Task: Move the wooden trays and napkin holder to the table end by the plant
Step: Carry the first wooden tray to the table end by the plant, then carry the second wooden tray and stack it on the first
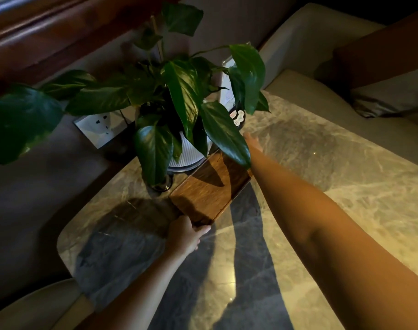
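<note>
A long wooden tray [209, 189] lies on the marble table [322, 182], right beside the potted plant [179, 98] in its white ribbed pot. My left hand [186, 234] grips the tray's near end, thumb on the rim. My right hand [252, 142] reaches along the tray's far right side with fingers spread; plant leaves hide the tray's far end, so I cannot tell if the hand touches it. No napkin holder or second tray shows.
A small acrylic sign stand [230, 91] sits behind the plant. A wall socket [100, 127] is at the left, below the table end. Cushioned seats [346, 75] run along the far side and the near left corner.
</note>
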Demonstrator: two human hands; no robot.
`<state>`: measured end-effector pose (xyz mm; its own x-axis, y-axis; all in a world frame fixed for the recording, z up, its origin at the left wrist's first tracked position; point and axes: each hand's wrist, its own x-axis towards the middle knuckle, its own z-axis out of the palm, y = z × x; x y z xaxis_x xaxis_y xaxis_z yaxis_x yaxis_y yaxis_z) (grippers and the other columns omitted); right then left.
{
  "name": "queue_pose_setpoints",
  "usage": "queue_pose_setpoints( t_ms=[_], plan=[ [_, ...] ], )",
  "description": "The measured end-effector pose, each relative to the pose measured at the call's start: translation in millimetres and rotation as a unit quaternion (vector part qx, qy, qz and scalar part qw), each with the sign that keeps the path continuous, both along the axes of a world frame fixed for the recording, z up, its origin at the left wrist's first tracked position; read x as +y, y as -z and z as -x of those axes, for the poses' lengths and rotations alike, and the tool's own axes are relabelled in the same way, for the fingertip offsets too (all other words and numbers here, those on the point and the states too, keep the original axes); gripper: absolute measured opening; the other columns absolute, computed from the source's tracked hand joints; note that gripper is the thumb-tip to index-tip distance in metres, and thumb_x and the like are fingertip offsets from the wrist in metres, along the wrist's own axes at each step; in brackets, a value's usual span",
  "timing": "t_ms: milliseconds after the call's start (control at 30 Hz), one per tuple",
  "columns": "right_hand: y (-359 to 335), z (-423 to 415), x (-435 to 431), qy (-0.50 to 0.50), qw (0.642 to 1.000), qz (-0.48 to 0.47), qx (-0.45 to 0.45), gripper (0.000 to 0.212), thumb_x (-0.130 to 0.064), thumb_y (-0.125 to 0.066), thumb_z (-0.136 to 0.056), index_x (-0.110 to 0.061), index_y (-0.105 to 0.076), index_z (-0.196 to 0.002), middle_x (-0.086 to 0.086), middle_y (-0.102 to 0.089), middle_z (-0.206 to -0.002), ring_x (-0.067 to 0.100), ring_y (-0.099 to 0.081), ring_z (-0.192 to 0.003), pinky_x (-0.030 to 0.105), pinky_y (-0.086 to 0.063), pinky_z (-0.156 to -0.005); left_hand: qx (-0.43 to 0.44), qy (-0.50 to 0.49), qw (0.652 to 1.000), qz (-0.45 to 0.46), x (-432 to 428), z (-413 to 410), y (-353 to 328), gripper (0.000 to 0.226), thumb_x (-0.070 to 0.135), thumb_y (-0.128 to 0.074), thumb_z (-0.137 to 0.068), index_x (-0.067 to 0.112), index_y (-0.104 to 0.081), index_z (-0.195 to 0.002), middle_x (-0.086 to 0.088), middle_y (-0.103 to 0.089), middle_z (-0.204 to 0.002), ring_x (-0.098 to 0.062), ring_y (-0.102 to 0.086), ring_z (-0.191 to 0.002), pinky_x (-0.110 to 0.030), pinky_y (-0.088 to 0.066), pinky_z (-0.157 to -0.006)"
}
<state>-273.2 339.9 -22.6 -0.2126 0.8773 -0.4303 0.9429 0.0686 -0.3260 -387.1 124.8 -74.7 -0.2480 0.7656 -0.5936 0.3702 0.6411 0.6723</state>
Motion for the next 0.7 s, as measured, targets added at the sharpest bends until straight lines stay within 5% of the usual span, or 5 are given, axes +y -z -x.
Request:
queue_pose_setpoints(
  t_ms=[200, 400, 567, 700],
  plan=[
    [0, 0, -12, -0.032, 0.998, 0.032, 0.037, 0.048, -0.015, -0.031, -0.1, -0.011, -0.02, -0.146, 0.02, -0.021, -0.153, 0.039, -0.019, -0.14, 0.049, -0.019, -0.116, 0.036, -0.006, 0.999, 0.011, -1, 1, -1, 0.033, 0.032, -0.072, -0.077, 0.019, -0.047, -0.058, 0.001, -0.055, -0.052, -0.02, -0.057, -0.053, -0.029, -0.042, -0.055],
    [0, -19, -35, -0.075, 0.997, 0.008, 0.012, 0.069, -0.03, -0.044, -0.096, -0.016, -0.001, -0.149, 0.017, 0.0, -0.158, 0.037, -0.001, -0.145, 0.051, -0.009, -0.117, 0.129, 0.03, 0.991, -0.01, -5, -3, -19, 0.036, 0.041, -0.065, -0.08, 0.021, -0.043, -0.06, 0.005, -0.051, -0.058, -0.03, -0.064, -0.075, -0.028, -0.037, -0.058],
    [-4, -43, -63, -0.078, 0.997, -0.024, -0.005, 0.07, -0.047, -0.031, -0.096, -0.021, 0.008, -0.148, 0.01, 0.015, -0.158, 0.033, 0.012, -0.145, 0.049, 0.0, -0.118, 0.283, 0.082, 0.945, -0.143, -8, -12, -46, 0.035, 0.042, -0.056, -0.085, 0.007, -0.056, -0.089, -0.008, -0.059, -0.076, -0.03, -0.062, -0.079, -0.029, -0.041, -0.061],
    [-11, -76, -94, -0.066, 0.996, -0.055, -0.024, 0.07, -0.049, -0.026, -0.096, -0.022, 0.013, -0.147, 0.007, 0.021, -0.157, 0.03, 0.017, -0.145, 0.05, 0.002, -0.118, 0.349, 0.156, 0.892, -0.242, -1, -29, -68, 0.056, 0.044, -0.047, -0.087, -0.004, -0.057, -0.112, -0.025, -0.063, -0.107, -0.037, -0.059, -0.102, -0.045, -0.05, -0.084]
  ],
)
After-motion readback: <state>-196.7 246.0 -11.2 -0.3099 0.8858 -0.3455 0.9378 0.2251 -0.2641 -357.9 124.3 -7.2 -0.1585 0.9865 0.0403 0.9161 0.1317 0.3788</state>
